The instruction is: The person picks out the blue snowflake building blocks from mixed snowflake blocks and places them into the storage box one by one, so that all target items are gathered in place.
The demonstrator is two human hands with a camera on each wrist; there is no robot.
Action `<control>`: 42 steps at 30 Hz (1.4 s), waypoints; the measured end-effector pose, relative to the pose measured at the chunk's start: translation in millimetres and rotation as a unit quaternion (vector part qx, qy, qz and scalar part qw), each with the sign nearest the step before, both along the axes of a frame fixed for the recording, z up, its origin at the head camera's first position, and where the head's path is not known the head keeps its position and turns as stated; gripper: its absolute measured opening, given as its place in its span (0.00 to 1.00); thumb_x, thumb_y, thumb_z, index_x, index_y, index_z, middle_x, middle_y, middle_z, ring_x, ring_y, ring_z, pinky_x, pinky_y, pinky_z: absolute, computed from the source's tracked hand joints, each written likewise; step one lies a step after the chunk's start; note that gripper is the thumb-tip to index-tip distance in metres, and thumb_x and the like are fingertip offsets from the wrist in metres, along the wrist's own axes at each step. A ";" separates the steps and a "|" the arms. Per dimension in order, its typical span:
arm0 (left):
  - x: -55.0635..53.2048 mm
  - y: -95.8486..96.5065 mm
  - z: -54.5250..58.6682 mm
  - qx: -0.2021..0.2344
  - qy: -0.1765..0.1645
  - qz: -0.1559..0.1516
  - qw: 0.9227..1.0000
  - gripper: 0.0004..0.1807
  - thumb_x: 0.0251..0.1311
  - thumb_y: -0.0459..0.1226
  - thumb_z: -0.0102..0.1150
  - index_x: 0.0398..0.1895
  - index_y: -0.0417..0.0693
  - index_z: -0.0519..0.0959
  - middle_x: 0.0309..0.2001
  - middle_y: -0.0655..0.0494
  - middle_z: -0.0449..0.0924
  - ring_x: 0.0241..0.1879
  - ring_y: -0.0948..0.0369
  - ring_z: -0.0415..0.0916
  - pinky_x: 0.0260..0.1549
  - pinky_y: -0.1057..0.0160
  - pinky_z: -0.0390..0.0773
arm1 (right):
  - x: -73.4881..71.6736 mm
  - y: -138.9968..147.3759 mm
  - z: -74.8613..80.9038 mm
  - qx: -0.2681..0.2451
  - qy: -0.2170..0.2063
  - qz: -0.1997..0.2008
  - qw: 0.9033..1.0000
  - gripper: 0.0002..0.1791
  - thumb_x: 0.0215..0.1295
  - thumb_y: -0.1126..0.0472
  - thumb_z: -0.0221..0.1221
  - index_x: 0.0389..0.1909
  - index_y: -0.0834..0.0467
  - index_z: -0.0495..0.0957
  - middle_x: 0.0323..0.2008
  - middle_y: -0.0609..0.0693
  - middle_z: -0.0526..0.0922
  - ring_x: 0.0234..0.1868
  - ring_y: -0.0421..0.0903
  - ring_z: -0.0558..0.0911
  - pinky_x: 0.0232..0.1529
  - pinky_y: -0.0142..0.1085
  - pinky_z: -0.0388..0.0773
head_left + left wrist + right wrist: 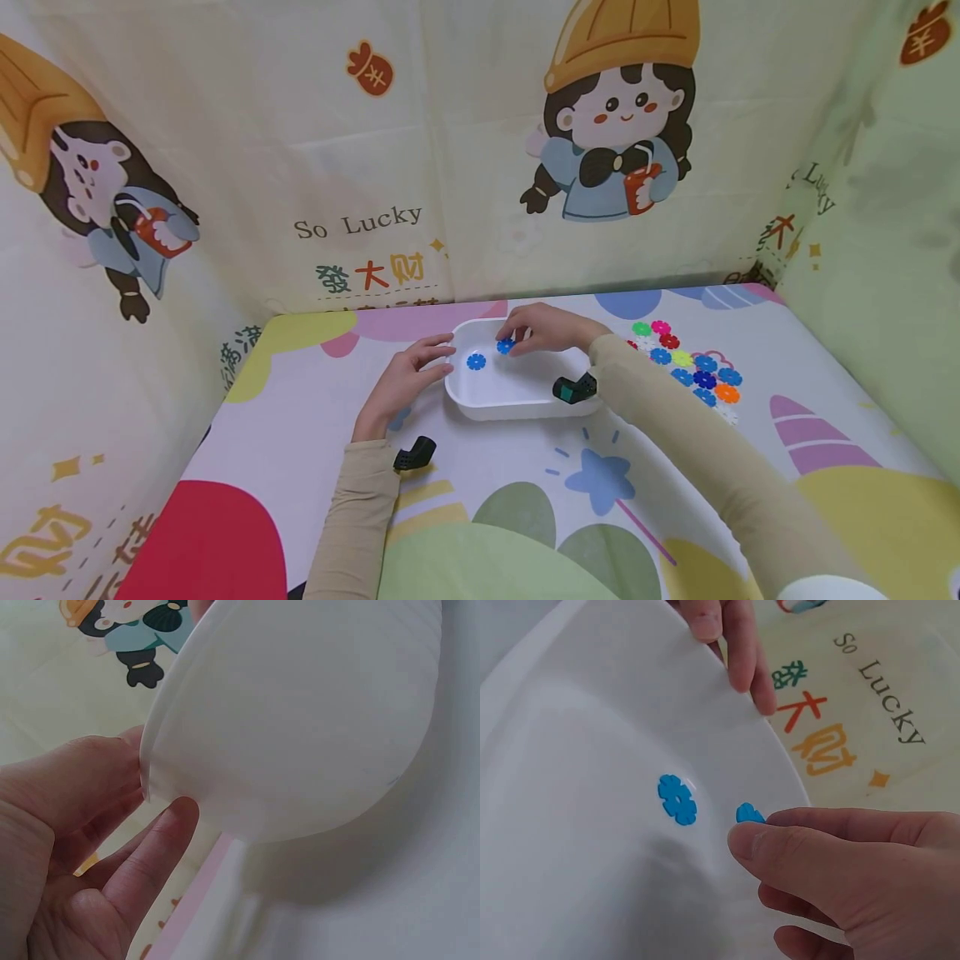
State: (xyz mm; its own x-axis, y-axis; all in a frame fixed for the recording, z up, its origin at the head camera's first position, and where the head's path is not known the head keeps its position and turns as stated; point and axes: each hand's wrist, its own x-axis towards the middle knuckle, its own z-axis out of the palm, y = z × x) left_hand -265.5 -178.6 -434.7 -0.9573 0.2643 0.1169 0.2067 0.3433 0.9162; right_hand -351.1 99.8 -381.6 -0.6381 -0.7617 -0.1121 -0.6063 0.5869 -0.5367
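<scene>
The beige sleeve (682, 433) slants across the tabletop (300, 408); beyond it, the right hand's (551, 327) grip pinches a blue flower piece (748, 813) over the white tray (517, 411), near another blue piece (476, 362). Best lower it fully before loosening. The left hand (405, 379) touches the rim, perhaps pinching, hard to tell; light bracing should suffice.

Left forearm (348, 521) comes up from bottom left of centre; left hand (405, 379) just left of centre, fingers angled right, thumb parted. Right forearm (690, 450) slants in from lower right; right hand (549, 328) near centre, thumb and index pinching.
</scene>
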 end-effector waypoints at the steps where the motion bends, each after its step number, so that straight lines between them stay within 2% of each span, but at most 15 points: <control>1: -0.2 -0.2 -0.1 0.001 0.001 -0.001 1.000 0.18 0.63 0.39 0.64 0.56 0.46 0.81 0.66 0.64 0.69 0.69 0.56 0.61 0.66 0.48 0.65 | -0.6 -1.1 -0.7 0.003 0.001 0.003 1.000 0.20 0.63 0.57 0.66 0.56 0.54 0.81 0.47 0.46 0.80 0.45 0.43 0.78 0.51 0.35 0.78; 17: -1.9 0.7 0.7 0.000 -0.001 -0.002 1.000 0.18 0.64 0.37 0.63 0.56 0.44 0.80 0.66 0.64 0.69 0.69 0.57 0.60 0.66 0.48 0.65 | -5.1 -11.6 -4.8 0.028 0.005 0.028 0.999 0.20 0.62 0.57 0.67 0.56 0.54 0.81 0.48 0.45 0.82 0.45 0.42 0.78 0.52 0.33 0.77; 24: -2.5 0.3 -1.3 -0.002 -0.002 -0.003 1.000 0.18 0.64 0.37 0.63 0.57 0.42 0.80 0.67 0.63 0.68 0.70 0.55 0.60 0.66 0.48 0.64 | -7.6 -16.3 -7.1 0.038 0.003 0.053 0.998 0.18 0.63 0.58 0.66 0.54 0.55 0.82 0.48 0.47 0.83 0.45 0.45 0.79 0.52 0.35 0.77; 34: -3.4 0.4 -2.3 -0.003 0.001 -0.003 1.000 0.19 0.64 0.38 0.63 0.57 0.43 0.80 0.67 0.63 0.68 0.70 0.55 0.60 0.66 0.47 0.64 | -11.9 -18.8 -10.4 0.065 0.005 0.052 0.997 0.18 0.63 0.56 0.66 0.54 0.51 0.83 0.48 0.43 0.82 0.44 0.42 0.79 0.52 0.34 0.77; 42: -2.8 0.2 -1.3 -0.004 -0.001 -0.001 1.000 0.18 0.64 0.37 0.63 0.57 0.43 0.80 0.67 0.64 0.68 0.70 0.56 0.60 0.66 0.47 0.64 | -15.3 -21.4 -12.1 0.075 0.012 0.066 0.995 0.17 0.63 0.57 0.66 0.54 0.53 0.83 0.47 0.45 0.83 0.45 0.43 0.78 0.53 0.35 0.76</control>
State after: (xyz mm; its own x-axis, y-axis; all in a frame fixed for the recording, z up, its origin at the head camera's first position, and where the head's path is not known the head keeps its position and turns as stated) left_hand -268.3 -178.4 -436.1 -0.9571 0.2669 0.1124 0.2050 0.3504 0.9139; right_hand -366.4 78.4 -393.7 -0.5369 -0.8156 -0.2159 -0.6957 0.5727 -0.4336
